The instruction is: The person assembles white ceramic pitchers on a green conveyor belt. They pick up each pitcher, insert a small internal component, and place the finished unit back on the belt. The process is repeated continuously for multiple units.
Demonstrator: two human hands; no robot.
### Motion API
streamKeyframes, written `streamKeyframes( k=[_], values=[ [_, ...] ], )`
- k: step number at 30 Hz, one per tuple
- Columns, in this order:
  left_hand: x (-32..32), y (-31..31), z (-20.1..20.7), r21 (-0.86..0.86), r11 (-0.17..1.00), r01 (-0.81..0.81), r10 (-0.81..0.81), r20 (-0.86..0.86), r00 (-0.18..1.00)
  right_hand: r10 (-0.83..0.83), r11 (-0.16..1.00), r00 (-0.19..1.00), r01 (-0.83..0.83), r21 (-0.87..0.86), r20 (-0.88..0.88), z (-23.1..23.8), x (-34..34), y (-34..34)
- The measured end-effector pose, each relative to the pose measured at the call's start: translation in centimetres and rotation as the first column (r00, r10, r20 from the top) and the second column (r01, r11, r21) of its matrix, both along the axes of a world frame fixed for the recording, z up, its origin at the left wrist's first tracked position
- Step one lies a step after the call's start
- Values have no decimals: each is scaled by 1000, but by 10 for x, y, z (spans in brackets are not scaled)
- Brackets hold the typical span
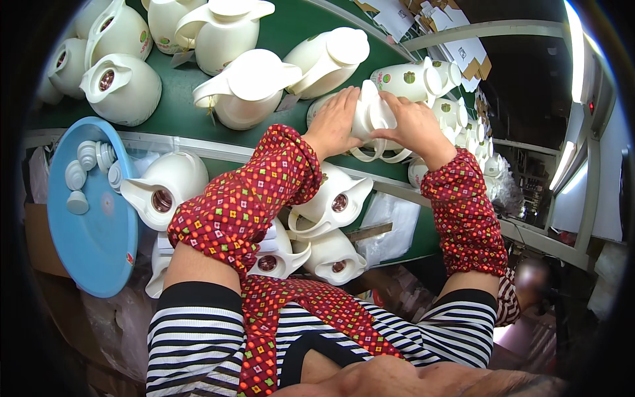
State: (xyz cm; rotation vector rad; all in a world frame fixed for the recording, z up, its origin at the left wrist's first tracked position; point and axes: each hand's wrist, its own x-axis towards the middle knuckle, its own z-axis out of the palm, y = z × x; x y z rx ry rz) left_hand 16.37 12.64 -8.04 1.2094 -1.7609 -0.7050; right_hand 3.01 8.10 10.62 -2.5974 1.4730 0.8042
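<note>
Two hands meet on one white jug (368,120), the left hand (335,127) against its left side and the right hand (418,127) against its right, so the fingers are closed around its upper part rather than spread wide. The jug sits directly between the fingers, over the green tabletop (185,114). The step in hand appears to be fitting or adjusting the jug's top; the next move would call for even pressure from both sides, without knocking the lidded jugs (246,86) just left of the fingers or the printed jug (400,81) just beyond them to the right. Nearer the body than the fingers lie open jugs (337,258), and well to their left a blue basin (106,245) holds small white stoppers (86,155). The palms and several fingertips hide most of the held jug, so its mouth and base cannot be made out. The person's forearms cover parts of the nearer jugs, and the row far right of the fingers shrinks into indistinct white shapes.
</note>
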Motion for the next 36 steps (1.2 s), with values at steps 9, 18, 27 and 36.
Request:
streamKeyframes(
  k=[9, 18, 27, 36],
  values=[
    [-5, -12, 1, 101, 993, 57, -48, -86, 995, -285, 958, 957, 286, -6, 54, -26, -2, -10],
    [-6, -12, -2, 139, 989, 56, -48, -60, 997, 401, 903, 851, -429, 9, 339, -20, -39, -14],
    [-9, -13, -7, 158, 987, 42, -32, -68, 997, 348, 935, 915, -323, -143, 204, -13, -17, -1],
    [-11, -11, -7, 135, 990, 35, -25, -74, 997, 354, 935, 896, -347, -74, 268, -26, -32, -12]
  ],
)
